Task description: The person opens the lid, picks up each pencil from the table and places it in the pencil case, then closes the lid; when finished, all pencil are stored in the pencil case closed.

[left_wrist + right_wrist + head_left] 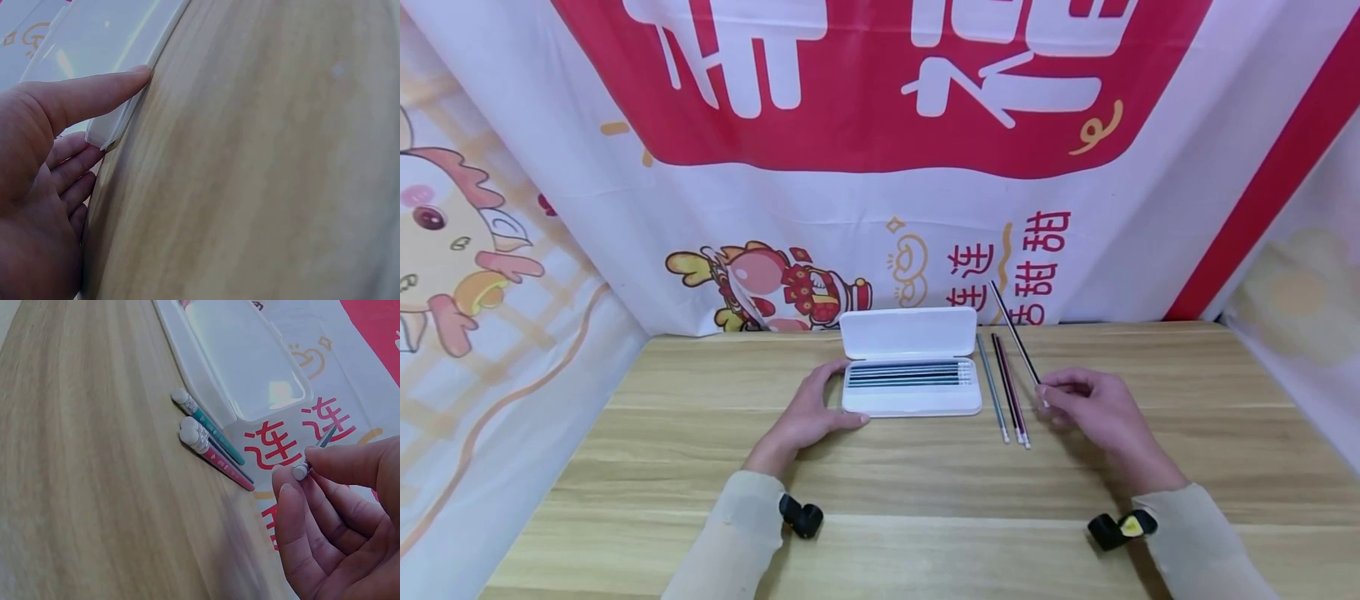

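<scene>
A white pencil case (912,403) lies with its lid (908,333) raised and a row of several dark pencils (906,374) inside. My left hand (808,414) holds the case at its left end, the thumb (94,97) along the front edge and the fingers around the corner. My right hand (1090,406) pinches a dark pencil (1017,335) near its white eraser end, the other end tilted up and away. Between case and right hand lie a teal pencil (992,389), a black pencil (1006,379) and a dark red pencil (1012,392), erasers toward me.
The wood-grain table (925,492) carries the case and pencils. Behind it hangs a white and red printed cloth (880,150), close to the raised lid. Another patterned cloth (482,350) hangs along the left side.
</scene>
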`<act>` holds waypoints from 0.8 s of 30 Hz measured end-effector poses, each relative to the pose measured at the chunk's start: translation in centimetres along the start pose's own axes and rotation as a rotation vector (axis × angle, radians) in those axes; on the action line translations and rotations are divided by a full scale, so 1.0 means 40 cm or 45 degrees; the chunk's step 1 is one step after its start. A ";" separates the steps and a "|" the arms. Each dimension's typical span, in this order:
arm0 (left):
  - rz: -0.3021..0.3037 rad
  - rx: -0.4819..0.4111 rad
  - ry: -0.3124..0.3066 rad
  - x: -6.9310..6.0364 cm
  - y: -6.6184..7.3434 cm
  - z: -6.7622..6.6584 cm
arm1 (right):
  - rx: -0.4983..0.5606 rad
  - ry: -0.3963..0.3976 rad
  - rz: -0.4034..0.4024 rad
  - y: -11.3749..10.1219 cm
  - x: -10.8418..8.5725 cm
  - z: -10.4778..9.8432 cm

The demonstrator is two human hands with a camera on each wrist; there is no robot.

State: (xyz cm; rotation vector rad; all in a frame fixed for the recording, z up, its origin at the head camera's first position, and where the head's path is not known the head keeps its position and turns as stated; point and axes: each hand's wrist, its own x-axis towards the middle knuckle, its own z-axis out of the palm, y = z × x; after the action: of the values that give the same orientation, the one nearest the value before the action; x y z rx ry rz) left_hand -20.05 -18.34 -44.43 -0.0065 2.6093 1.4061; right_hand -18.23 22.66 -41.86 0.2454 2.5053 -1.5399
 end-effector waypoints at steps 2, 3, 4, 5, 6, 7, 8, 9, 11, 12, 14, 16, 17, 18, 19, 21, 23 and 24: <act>-0.005 -0.001 -0.001 -0.001 0.002 0.000 | -0.016 0.000 -0.022 -0.005 -0.003 -0.001; -0.006 -0.002 -0.002 0.000 0.003 0.000 | -0.028 0.000 -0.040 -0.008 -0.005 0.000; -0.008 -0.002 -0.003 -0.001 0.003 0.000 | -0.033 0.000 -0.060 -0.011 -0.007 0.000; -0.007 -0.003 -0.003 -0.001 0.004 0.000 | -0.044 0.001 -0.083 -0.014 -0.009 0.000; -0.007 -0.005 -0.002 -0.001 0.004 0.000 | -0.047 0.001 -0.106 -0.018 -0.010 0.001; -0.008 -0.007 -0.003 -0.001 0.004 0.000 | -0.050 0.001 -0.130 -0.021 -0.012 0.003; -0.009 -0.009 -0.003 -0.001 0.004 -0.001 | -0.052 0.000 -0.155 -0.025 -0.013 0.004; -0.011 -0.009 -0.003 -0.002 0.004 -0.001 | -0.056 -0.003 -0.179 -0.029 -0.014 0.007; -0.015 -0.012 -0.006 -0.003 0.004 -0.001 | -0.076 -0.006 -0.220 -0.037 -0.015 0.012; -0.017 -0.012 -0.006 -0.002 0.003 -0.001 | -0.087 -0.008 -0.238 -0.041 -0.015 0.015; -0.018 -0.013 -0.007 -0.001 0.002 -0.001 | -0.135 -0.001 -0.279 -0.051 -0.014 0.021; -0.015 -0.016 -0.009 0.001 0.000 -0.001 | -0.186 0.007 -0.325 -0.062 -0.011 0.029; -0.013 -0.018 -0.008 0.002 -0.001 0.000 | -0.206 0.008 -0.342 -0.068 -0.008 0.032; -0.011 -0.019 -0.005 0.003 -0.001 0.000 | -0.230 0.011 -0.366 -0.073 -0.005 0.036; -0.010 -0.019 -0.005 0.003 -0.002 -0.001 | -0.251 0.013 -0.389 -0.079 -0.002 0.040; -0.010 -0.019 -0.004 0.003 -0.002 -0.001 | -0.276 0.005 -0.432 -0.089 0.007 0.050; -0.007 -0.020 -0.003 0.003 -0.002 -0.001 | -0.295 -0.004 -0.466 -0.099 0.016 0.060; -0.005 -0.019 -0.004 0.003 -0.003 -0.001 | -0.305 -0.007 -0.482 -0.103 0.020 0.066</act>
State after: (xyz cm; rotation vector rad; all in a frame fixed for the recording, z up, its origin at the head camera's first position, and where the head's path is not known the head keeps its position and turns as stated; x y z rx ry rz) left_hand -20.17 -18.43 -44.51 -0.0117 2.5947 1.4232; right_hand -19.81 18.51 -39.67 -0.2841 2.8171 -1.3260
